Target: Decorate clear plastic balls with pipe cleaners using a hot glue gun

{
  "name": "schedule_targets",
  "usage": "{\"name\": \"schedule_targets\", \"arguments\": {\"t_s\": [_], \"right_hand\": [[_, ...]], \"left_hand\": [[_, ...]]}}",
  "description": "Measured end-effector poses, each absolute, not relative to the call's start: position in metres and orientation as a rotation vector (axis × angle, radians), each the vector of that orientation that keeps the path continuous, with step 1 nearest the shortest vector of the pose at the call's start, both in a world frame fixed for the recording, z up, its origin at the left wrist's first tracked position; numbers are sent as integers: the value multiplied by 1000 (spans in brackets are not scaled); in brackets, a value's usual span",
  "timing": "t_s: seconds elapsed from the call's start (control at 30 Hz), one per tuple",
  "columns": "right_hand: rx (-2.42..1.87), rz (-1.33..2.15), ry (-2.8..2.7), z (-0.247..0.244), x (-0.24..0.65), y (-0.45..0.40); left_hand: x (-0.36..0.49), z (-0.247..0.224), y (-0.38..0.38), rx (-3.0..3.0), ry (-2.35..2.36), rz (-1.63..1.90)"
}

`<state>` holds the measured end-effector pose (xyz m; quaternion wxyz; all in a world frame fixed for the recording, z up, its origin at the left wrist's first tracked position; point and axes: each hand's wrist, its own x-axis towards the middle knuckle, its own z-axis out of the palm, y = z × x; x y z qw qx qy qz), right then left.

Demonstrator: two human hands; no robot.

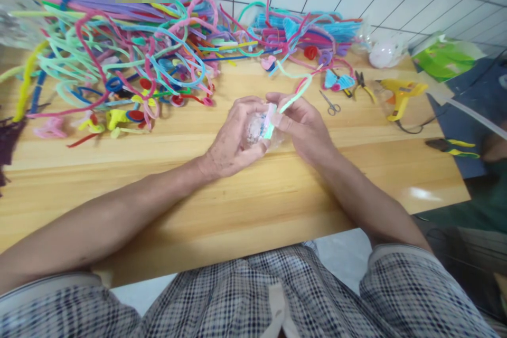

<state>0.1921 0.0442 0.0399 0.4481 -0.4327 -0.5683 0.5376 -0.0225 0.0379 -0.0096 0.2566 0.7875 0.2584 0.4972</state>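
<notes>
Over the middle of the wooden table (237, 206), my left hand (237, 137) is wrapped round a clear plastic ball (255, 131) with whitish and blue bits inside. My right hand (303, 127) closes on the ball's other side, its thumb and fingers at a pastel pipe cleaner band (270, 120) around the ball. From between the right hand's fingers a pale green pipe cleaner (296, 96) sticks up and away, with a pink and red one beside it. Parts of the ball are hidden behind the fingers.
Tangled pipe cleaners (119, 53) heap along the back left. Blue ones (317, 29) lie at the back right. Further right are small scissors (331, 105), yellow-handled pliers (364, 87), a yellow glue gun (400, 96) with its cord, cutters (451, 147) and a green packet (446, 55).
</notes>
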Motion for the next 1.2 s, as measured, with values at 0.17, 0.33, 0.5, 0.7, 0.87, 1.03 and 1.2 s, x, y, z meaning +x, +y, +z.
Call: {"name": "schedule_targets", "arguments": {"t_s": [0.17,0.33,0.5,0.7,0.87,1.03,1.2], "right_hand": [[-1074,1359,-1353,38,194,45],[-1081,1380,-1322,38,195,48],[-1087,1384,-1299,40,192,47],[-1088,1385,-1277,42,190,44],[-1078,1354,-1322,36,191,46],[-1069,1347,-1334,35,191,46],[-1061,1366,-1322,38,189,45]], "left_hand": [[-21,-11,38,2099,698,1382],[-22,-10,39,2122,702,1353],[-22,-10,40,2139,664,1377],[-20,-11,39,2147,673,1389],[-25,-4,39,2109,688,1338],[-31,5,45,2016,686,1228],[-31,3,48,2053,631,1212]]}}
